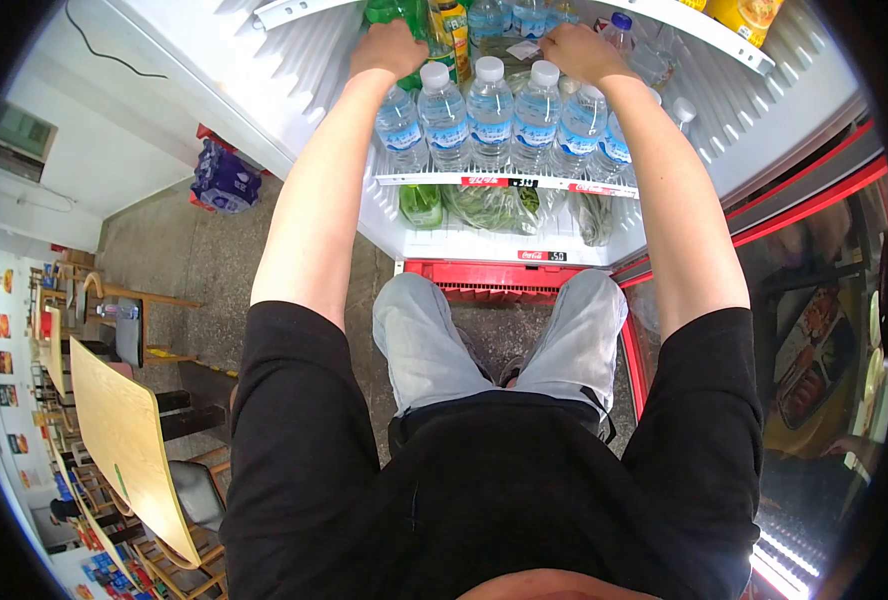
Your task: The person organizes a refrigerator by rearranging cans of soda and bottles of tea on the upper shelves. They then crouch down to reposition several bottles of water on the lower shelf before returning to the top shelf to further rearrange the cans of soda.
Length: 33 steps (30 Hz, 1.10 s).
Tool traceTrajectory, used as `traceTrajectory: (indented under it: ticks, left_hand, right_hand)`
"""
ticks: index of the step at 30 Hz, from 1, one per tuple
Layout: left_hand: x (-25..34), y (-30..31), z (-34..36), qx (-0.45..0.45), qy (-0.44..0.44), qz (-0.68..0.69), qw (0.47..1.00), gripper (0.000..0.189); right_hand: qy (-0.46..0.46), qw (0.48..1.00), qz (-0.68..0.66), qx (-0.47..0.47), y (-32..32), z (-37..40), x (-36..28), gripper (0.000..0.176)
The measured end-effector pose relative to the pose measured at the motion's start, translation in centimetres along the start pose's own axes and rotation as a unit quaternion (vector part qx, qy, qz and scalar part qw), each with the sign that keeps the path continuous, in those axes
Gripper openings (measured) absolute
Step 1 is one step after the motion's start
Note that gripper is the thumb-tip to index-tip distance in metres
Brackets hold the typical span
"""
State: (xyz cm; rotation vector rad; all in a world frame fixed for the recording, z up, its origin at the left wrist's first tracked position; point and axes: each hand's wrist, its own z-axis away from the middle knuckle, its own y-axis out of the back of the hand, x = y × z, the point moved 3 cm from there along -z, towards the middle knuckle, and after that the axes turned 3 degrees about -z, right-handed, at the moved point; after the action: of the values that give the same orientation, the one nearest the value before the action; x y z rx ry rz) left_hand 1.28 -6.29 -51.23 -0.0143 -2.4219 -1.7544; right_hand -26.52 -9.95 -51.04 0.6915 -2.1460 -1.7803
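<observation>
Both arms reach into a fridge, over a front row of several water bottles (490, 115) with white caps and blue labels. My left hand (389, 50) is closed beside the green bottles (416, 18) at the back left; its fingertips are turned away, so what it grips, if anything, is hidden. My right hand (586, 52) has its fingers curled down behind the row, near a clear plastic bag (526, 52) and a blue-capped bottle (619, 33). I cannot make out what lies under those fingers. A yellow carton (454, 22) stands between the hands, nearer the left.
Below the bottle shelf's edge (434, 180) lie bagged green vegetables (494, 208) and a green bottle (421, 205). Yellow packages (749, 18) sit on the upper shelf. The glass door (814, 320) stands open at right. Wooden tables (129, 430) and a purple-wrapped pack (226, 177) are at left.
</observation>
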Motion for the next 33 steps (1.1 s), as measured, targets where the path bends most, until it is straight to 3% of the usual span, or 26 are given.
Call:
traceTrajectory:
  ticks: [4,7,13,16,25,28,33]
  left_hand:
    - [-0.5,-0.1,-0.3,-0.023,0.001,0.007,1.000,0.044]
    - [-0.7,-0.4,-0.6,-0.023,-0.012,0.000,1.000,0.044]
    - [0.0,0.2,-0.1,-0.026,-0.014,0.000,1.000,0.043]
    - [0.0,-0.1,-0.2,-0.020,-0.016,0.003,1.000,0.043]
    - [-0.4,-0.3,-0.2,-0.011,-0.002,0.010,1.000,0.049]
    - [-0.4,-0.2,-0.3,-0.015,0.003,0.009,1.000,0.048]
    - [-0.2,-0.2,-0.4,-0.031,0.004,0.009,0.999,0.049]
  right_hand:
    - [-0.044,0.999,-0.029,0.013,0.0,0.1,0.1,0.045]
    - [-0.003,0.999,-0.003,0.032,-1.1,-0.8,0.8,0.050]
    - [-0.029,0.999,-0.033,0.012,-1.2,-1.1,1.0,0.055]
    - [-0.046,0.998,-0.046,0.013,-0.5,-0.3,0.5,0.054]
    - [0.017,0.997,-0.008,0.074,-2.4,-1.7,1.8,0.042]
    - [-0.027,0.997,-0.029,0.059,-1.5,-0.9,1.3,0.040]
    - [-0.012,0.998,-0.022,0.052,-1.3,-0.8,1.2,0.039]
